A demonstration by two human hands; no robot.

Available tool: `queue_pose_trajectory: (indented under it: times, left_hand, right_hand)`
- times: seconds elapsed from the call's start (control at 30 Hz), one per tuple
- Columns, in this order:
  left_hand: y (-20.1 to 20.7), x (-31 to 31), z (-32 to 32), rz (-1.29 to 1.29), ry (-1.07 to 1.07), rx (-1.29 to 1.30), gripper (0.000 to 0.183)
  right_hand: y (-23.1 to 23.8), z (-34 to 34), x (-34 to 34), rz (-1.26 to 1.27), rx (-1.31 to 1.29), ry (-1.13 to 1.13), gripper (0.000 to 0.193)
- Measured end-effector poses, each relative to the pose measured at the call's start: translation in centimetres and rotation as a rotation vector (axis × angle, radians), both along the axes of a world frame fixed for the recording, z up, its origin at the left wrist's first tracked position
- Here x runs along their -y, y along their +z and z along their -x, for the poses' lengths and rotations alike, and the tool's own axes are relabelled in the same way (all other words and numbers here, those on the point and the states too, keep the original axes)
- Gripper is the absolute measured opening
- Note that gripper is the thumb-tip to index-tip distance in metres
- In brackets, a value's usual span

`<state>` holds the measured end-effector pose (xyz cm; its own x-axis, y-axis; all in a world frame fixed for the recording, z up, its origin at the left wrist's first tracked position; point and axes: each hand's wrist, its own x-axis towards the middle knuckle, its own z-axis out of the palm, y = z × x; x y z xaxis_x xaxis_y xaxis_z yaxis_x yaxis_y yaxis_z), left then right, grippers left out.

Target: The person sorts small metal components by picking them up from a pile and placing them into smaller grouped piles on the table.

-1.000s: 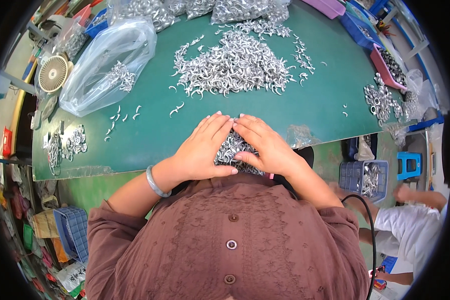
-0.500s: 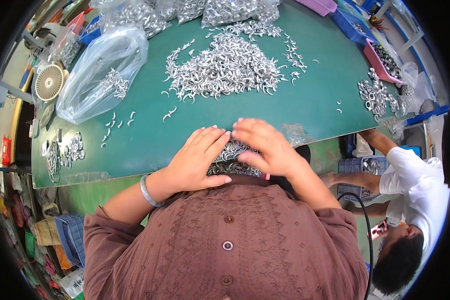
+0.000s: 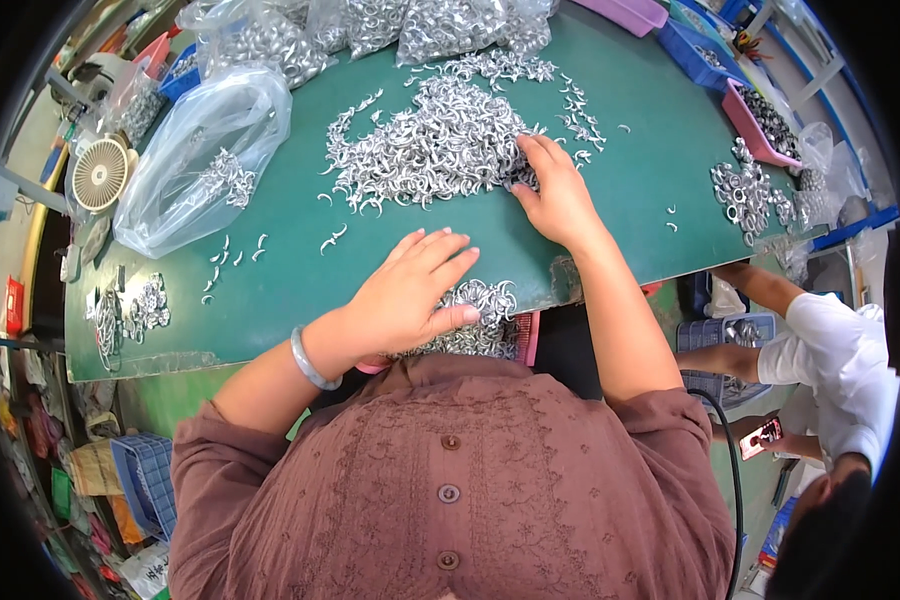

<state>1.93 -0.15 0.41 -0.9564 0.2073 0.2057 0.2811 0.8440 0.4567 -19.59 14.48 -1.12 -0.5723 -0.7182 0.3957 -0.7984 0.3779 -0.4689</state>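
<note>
A large heap of small silver crescent-shaped metal pieces (image 3: 420,145) lies on the green table (image 3: 300,285). At the heap's right edge is my right hand (image 3: 562,200), its fingertips touching pieces and its thumb apart from the fingers. My left hand (image 3: 410,285) is stretched out over the near table edge, fingers extended, beside a smaller pile of the same pieces (image 3: 485,298). Under that edge, against my body, a pink basket (image 3: 530,340) holds more pieces, partly hidden by my left hand and shirt.
An open clear plastic bag (image 3: 150,205) with some pieces lies left, beside a small fan (image 3: 101,174). Filled bags (image 3: 450,30) line the back. Metal rings (image 3: 745,195) and a pink bin (image 3: 765,130) are at right. A person in white (image 3: 835,340) holds a phone (image 3: 760,438).
My right hand has moved away from the left, forward and right to the large heap. The left hand stays near the table edge, and the small pile and pink basket show more.
</note>
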Motion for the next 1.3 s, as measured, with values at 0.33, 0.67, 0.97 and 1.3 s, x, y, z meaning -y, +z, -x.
queue_pose_trajectory:
  times: [0.33,0.67,0.97,1.3]
  left_hand:
    - [-0.2,-2.2,2.9,0.032,-0.241,0.089,0.055]
    - [0.8,-2.0,0.2,0.016,-0.269,0.184,0.052]
    - [0.6,-1.7,-0.1,-0.114,-0.202,0.143,0.049]
    - [0.4,-1.2,-0.8,-0.048,-0.131,0.154,0.045]
  right_hand:
    - [0.2,-2.2,-1.6,0.023,-0.03,0.173,0.041]
    - [1.2,-2.9,-3.5,0.19,0.313,0.285,0.036]
    - [1.4,-3.8,-4.9,-0.044,0.06,0.286,0.025]
    - [1.2,-4.0,-4.9,-0.079,0.01,0.277,0.032]
